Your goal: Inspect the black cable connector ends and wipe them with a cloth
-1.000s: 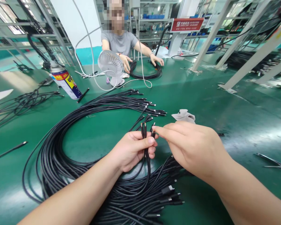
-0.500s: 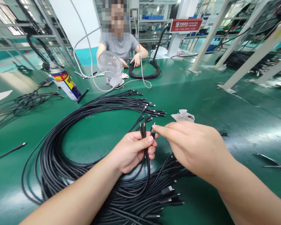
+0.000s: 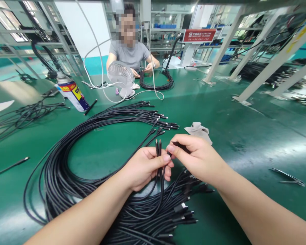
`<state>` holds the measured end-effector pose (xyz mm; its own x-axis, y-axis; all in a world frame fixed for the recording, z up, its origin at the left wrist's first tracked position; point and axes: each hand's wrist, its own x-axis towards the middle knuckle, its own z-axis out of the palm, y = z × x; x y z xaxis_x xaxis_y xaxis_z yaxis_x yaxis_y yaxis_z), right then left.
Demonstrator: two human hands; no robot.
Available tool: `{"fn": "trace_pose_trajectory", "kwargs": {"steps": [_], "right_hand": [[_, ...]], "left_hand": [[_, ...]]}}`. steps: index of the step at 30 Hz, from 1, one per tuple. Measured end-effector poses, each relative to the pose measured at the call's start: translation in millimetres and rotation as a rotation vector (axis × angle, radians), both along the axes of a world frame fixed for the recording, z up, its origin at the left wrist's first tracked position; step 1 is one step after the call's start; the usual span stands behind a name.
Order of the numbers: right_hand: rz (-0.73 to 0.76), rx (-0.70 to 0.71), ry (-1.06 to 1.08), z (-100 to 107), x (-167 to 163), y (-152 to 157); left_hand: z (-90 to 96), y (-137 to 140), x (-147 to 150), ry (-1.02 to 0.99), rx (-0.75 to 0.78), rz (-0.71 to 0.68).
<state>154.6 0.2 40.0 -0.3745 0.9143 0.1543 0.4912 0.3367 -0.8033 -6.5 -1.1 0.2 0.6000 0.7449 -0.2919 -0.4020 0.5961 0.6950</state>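
Note:
Several black cables (image 3: 161, 177) stand upright in my left hand (image 3: 145, 166), which is closed around them just below their plugs. Two of the plugs (image 3: 158, 146) rise side by side above my left thumb, their metal tips bare. My right hand (image 3: 193, 153) is closed in a pinch over the end of another cable plug (image 3: 169, 154), touching my left fingertips, and that plug's tip is hidden. A dark thin piece (image 3: 182, 147) shows between the right thumb and forefinger; its kind is unclear. Beneath both hands lies a large coiled bundle of black cables (image 3: 56, 170) with many plug ends.
On the green table (image 3: 234, 136) are tweezers (image 3: 288, 177) at right, a crumpled whitish cloth (image 3: 199, 131), a spray can (image 3: 72, 93) and a small fan (image 3: 121, 75). Loose cables (image 3: 28, 115) lie left. Opposite, a person (image 3: 130, 51) handles a cable coil (image 3: 156, 83).
My right hand has turned, and its thumb and forefinger have closed over the plug whose metal tip showed before. My left hand still grips the cables. The view has shifted slightly.

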Motion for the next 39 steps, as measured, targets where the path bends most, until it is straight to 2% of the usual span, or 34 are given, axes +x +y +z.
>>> {"fn": "trace_pose_trajectory", "kwargs": {"steps": [4,6,12,17,25,34,39], "right_hand": [[-0.124,0.317,-0.206,-5.2,3.3,3.6],[-0.177,0.405,-0.266,-7.6,7.3,6.1],[-0.184,0.413,-0.287,-4.5,11.8,6.1],[-0.125,0.379,-0.405,-4.4,10.9,-2.8],[-0.023,0.644,-0.557,-14.0,1.0,-9.1],[-0.058,0.737,-0.582,-14.5,-3.3,-11.0],[-0.059,0.744,-0.566,-16.2,-4.9,-9.8]], "left_hand": [[-1.2,-0.3,-0.4,-0.008,-0.04,-0.022],[-1.7,-0.2,-0.8,-0.006,-0.06,-0.023],[-0.3,1.0,-2.3,0.035,-0.046,0.03],[0.8,2.8,-2.0,0.142,-0.039,0.151],[-1.1,3.0,4.2,0.23,0.004,0.32],[4.8,-1.7,7.9,0.318,0.114,0.421],[3.0,-0.6,8.0,0.376,0.177,0.422]]}}
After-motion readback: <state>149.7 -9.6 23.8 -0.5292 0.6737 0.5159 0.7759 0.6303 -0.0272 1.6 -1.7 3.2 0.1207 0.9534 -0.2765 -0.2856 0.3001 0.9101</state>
